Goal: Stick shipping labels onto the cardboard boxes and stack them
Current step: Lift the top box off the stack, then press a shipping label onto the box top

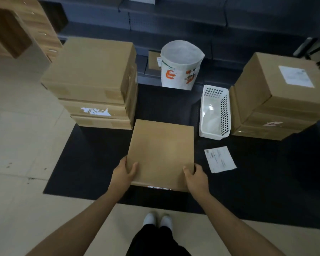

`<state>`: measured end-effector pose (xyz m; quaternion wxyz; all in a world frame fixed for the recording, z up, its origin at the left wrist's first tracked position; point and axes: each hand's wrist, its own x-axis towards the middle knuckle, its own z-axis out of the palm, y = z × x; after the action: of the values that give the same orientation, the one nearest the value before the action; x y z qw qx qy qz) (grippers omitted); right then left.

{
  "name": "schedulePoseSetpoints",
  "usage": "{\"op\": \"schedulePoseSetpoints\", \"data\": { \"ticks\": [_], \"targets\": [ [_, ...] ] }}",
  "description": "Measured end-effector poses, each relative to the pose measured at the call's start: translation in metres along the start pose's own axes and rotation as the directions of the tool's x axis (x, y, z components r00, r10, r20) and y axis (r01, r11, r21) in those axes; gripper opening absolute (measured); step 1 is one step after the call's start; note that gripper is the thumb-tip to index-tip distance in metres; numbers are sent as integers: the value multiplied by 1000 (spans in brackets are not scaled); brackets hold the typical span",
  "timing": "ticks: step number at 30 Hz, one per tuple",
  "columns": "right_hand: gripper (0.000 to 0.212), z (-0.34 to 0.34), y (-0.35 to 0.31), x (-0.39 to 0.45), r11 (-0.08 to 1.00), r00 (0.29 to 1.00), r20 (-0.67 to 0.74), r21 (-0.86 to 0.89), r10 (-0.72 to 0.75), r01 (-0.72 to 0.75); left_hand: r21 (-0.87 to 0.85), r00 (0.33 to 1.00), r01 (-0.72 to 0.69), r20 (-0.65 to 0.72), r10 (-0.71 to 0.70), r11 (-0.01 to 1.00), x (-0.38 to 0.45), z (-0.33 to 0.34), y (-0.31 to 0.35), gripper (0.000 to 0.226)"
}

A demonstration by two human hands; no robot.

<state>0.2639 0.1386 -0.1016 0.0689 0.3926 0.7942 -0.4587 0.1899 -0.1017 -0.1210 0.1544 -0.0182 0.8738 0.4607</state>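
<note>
A flat, plain cardboard box (162, 154) lies on the black mat in front of me, its top bare. My left hand (123, 173) grips its near left corner, thumb on top. My right hand (196, 175) grips the near right corner the same way. A white shipping label (220, 159) lies loose on the mat just right of the box. A stack of three unlabelled boxes (92, 84) stands at the back left. Another stack (279, 100) stands at the right, with a label (296, 76) stuck on its top box.
A white plastic basket (215, 112) sits between the held box and the right stack. A white printed bag (180, 64) stands open at the back. Dark shelving runs behind. The black mat (85, 163) covers a pale tiled floor; my feet stand at its near edge.
</note>
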Motion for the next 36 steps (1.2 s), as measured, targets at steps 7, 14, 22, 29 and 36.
{"op": "schedulePoseSetpoints", "data": {
  "ticks": [7,14,22,29,36],
  "targets": [
    [54,3,7,-7,997,998,-9,-43,-60,59,2,999,25,24,-25,1000,-3,1,-7,55],
    [54,-1,-4,-12,905,994,12,-412,-113,108,170,994,1,104,-19,985,1,-7,2,59],
    [51,-40,-11,-5,599,956,23,-775,-291,201,662,914,-388,186,361,641,16,3,58,51],
    [42,-90,20,12,576,967,7,-802,-256,159,610,838,-543,345,423,577,13,72,117,52],
    [40,-149,56,50,565,967,40,-805,-252,180,614,795,-599,378,474,514,4,155,169,50]
  ]
}}
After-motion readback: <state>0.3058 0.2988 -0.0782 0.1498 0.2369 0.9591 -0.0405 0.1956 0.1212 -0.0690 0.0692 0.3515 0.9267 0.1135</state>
